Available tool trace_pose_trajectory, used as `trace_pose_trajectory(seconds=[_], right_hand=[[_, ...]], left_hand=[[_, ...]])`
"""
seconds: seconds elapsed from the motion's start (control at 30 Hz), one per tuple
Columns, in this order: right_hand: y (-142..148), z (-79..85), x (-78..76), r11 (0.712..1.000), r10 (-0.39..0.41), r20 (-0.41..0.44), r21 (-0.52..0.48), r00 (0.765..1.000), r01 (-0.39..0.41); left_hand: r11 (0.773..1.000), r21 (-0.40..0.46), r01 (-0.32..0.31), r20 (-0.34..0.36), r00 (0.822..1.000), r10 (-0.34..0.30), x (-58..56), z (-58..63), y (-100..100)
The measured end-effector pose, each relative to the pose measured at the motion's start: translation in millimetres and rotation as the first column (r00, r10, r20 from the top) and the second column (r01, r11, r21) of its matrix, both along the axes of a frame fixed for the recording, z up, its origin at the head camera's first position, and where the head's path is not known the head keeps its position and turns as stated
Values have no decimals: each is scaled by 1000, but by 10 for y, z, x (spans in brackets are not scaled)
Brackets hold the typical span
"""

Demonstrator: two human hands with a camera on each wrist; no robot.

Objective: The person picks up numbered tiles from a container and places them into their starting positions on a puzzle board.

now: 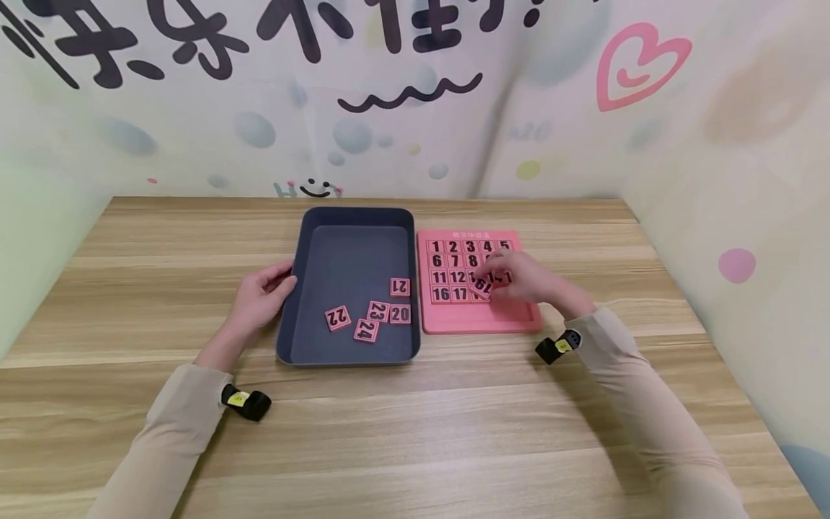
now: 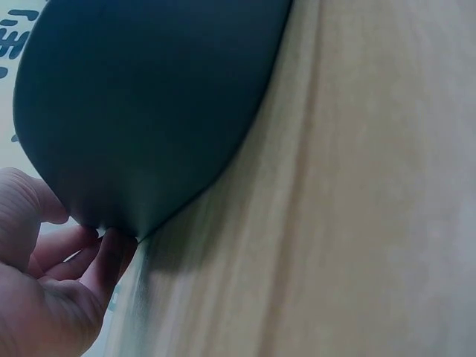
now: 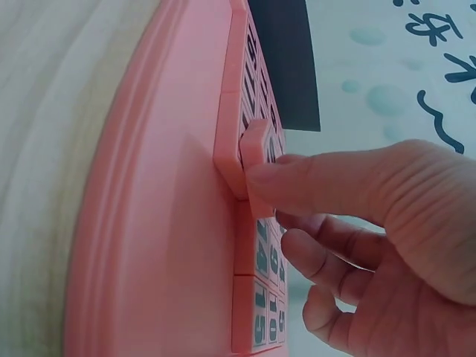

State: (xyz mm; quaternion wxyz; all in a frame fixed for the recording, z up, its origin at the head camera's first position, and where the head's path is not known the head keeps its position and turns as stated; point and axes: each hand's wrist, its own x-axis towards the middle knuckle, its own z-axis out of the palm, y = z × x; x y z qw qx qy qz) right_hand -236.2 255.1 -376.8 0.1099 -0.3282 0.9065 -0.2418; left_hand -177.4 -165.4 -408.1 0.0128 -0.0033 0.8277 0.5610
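My right hand (image 1: 524, 277) pinches a pink number tile marked 19 (image 1: 482, 287) over the pink number board (image 1: 470, 321). In the right wrist view the tile (image 3: 256, 149) stands tilted between thumb and fingers, right at the edge of the seated tiles. Rows from 1 to 17 show on the board, partly covered by the hand; an 18 position lies under the held tile. At the left, my left hand (image 1: 259, 301) grips the side of the dark blue tray (image 1: 359, 252), thumb at the rim. Loose tiles 20 (image 1: 400, 314), 21 (image 1: 400, 287), 22 (image 1: 338, 318), 23 (image 1: 378, 311) and 24 (image 1: 366, 331) lie inside it.
Tray and board stand side by side on a wood-grain table (image 1: 389, 432). Behind them rises a wall covering (image 1: 415, 151) with black writing and coloured dots. Black wrist cameras (image 1: 246, 404) sit at both sleeve cuffs.
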Motion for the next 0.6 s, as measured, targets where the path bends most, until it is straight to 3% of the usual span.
trace_pose_trajectory(seconds=[0.4, 0.6], right_hand=[[-52, -41, -5, 996, -92, 24, 0, 995, 92], [-23, -26, 4, 999, -48, 6, -14, 999, 48]], left_hand=[[1000, 7, -3, 13, 1000, 3, -11, -3, 1], [1000, 4, -2, 10, 1000, 1, -6, -3, -4]])
